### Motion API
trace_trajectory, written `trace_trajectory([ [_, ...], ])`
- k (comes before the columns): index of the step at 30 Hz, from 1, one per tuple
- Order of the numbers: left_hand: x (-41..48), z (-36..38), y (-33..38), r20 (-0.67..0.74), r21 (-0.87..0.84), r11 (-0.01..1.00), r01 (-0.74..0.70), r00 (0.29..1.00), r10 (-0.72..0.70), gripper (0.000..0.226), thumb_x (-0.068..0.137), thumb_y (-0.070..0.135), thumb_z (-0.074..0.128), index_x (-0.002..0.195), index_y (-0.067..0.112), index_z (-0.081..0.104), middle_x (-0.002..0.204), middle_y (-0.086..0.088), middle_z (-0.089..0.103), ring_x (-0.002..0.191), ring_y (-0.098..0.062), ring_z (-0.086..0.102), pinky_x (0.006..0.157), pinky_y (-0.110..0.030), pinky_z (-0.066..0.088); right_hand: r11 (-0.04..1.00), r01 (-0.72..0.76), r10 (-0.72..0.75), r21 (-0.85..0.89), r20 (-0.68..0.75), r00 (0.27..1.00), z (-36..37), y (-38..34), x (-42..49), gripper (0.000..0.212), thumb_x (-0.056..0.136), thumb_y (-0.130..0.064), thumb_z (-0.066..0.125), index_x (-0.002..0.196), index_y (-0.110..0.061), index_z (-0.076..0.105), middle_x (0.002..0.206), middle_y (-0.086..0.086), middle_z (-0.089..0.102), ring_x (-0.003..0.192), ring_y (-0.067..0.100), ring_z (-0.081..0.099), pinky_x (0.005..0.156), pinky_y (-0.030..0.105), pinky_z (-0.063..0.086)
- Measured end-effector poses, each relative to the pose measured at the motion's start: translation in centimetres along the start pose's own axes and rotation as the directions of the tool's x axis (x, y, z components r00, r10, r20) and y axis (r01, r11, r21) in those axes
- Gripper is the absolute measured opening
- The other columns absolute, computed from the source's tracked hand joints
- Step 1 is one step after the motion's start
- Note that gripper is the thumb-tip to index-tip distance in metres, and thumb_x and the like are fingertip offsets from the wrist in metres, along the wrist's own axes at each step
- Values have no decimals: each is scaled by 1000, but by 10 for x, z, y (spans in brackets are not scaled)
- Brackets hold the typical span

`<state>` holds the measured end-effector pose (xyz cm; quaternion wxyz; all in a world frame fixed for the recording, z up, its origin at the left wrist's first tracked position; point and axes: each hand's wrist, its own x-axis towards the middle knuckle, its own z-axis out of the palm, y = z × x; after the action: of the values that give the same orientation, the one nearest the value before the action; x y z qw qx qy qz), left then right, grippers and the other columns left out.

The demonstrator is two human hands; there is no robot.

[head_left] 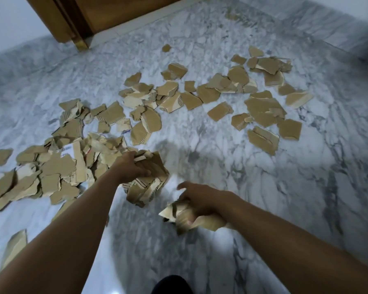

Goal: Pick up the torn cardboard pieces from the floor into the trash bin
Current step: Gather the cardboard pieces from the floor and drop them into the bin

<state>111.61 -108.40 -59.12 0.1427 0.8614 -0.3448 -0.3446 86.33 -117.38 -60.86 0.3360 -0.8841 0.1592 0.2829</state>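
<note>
A grey-veined white marble floor (263,187) fills the view, and a brown wooden door (115,11) stands at its far edge. Torn cardboard pieces (261,109) lie flat in a broad band across the floor, running from its left side toward the far right corner, mostly brown face up. On the left side the pieces thicken into an overlapping heap (57,170), one scrap bearing a white printed label. Just beside the heap, the left bundle (147,187) of stacked scraps has its long axis running from far to near, with its lower end close to the floor. The smaller right wad (187,217) is crumpled, its long axis lying across the view and its torn pointed end aimed left. The left hand (132,166) grips the bundle's top, fingers curled over it. The right hand (200,198) clamps the wad from above, with its forefinger lifted clear.
</note>
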Motion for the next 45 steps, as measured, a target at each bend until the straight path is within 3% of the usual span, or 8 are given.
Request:
trace_trajectory([
  [3, -8, 0, -15, 6, -73, 996, 47, 999, -47, 74, 63, 27, 91, 127, 17, 57, 111, -8, 66, 101, -27, 62, 84, -36, 52, 998, 23, -23, -59, 2, 1000, 15, -3, 15, 62, 78, -22, 80, 136, -20, 59, 166, -9, 16, 138, 21, 45, 99, 35, 44],
  [7, -12, 3, -25, 17, -164, 982, 91, 996, -89, 79, 53, 35, 91, 124, 17, 61, 107, -9, 69, 100, -29, 65, 89, -44, 57, 998, -22, 25, 54, -71, 997, 29, 4, 16, 70, 82, -21, 70, 148, -25, 45, 147, -3, 54, 133, 21, 51, 109, 35, 40],
  [19, 1, 7, -14, 29, -157, 987, 38, 999, -34, 77, 55, 32, 92, 123, 16, 60, 109, -9, 68, 99, -27, 66, 86, -40, 58, 993, -82, 70, -84, -143, 987, 37, 0, 25, 19, 71, -13, 67, 89, -16, 72, 84, 4, 70, 77, 23, 67, 70, 35, 56],
  [25, 14, 14, -2, 17, -121, 993, -9, 1000, 12, 60, 66, 21, 90, 117, 11, 62, 101, -6, 67, 93, -22, 64, 63, -22, 48, 997, -45, 33, -65, -169, 985, 41, 3, 23, 37, 80, -16, 69, 116, -22, 67, 110, 3, 69, 101, 25, 65, 86, 38, 53],
  [30, 17, 19, 6, 4, -138, 989, -50, 999, 51, 69, 68, 25, 89, 128, 11, 58, 112, -10, 65, 102, -25, 62, 78, -30, 49, 976, -126, 155, 180, -160, 975, 38, 14, 20, 51, 78, -12, 70, 126, -23, 57, 124, 5, 62, 114, 27, 59, 89, 34, 46],
  [35, 10, 14, 27, -11, -221, 973, -66, 998, 65, 60, 69, 24, 89, 120, 13, 60, 104, -5, 67, 96, -22, 63, 75, -27, 51, 856, -116, 304, 504, -308, 902, 0, 52, -20, 39, 72, -18, 83, 100, -29, 58, 106, 1, 65, 100, 24, 64, 80, 32, 51],
  [40, 9, 24, 99, 42, -285, 944, -168, 981, 187, 65, 58, 42, 86, 114, 16, 64, 103, -6, 72, 97, -26, 67, 88, -42, 57, 478, 128, 560, 869, -414, 718, -58, 71, -84, 41, 78, -15, 85, 114, -17, 67, 102, -3, 72, 96, 16, 68, 75, 25, 55],
  [45, -9, 39, 236, 238, -414, 844, -341, 855, 462, 30, 83, 19, 76, 109, 9, 64, 96, -6, 72, 85, -22, 70, 64, -33, 58, 185, 413, 768, 892, -394, 505, -95, 87, -159, 47, 71, -9, 88, 114, -7, 70, 104, 14, 76, 97, 30, 72, 84, 45, 60],
])
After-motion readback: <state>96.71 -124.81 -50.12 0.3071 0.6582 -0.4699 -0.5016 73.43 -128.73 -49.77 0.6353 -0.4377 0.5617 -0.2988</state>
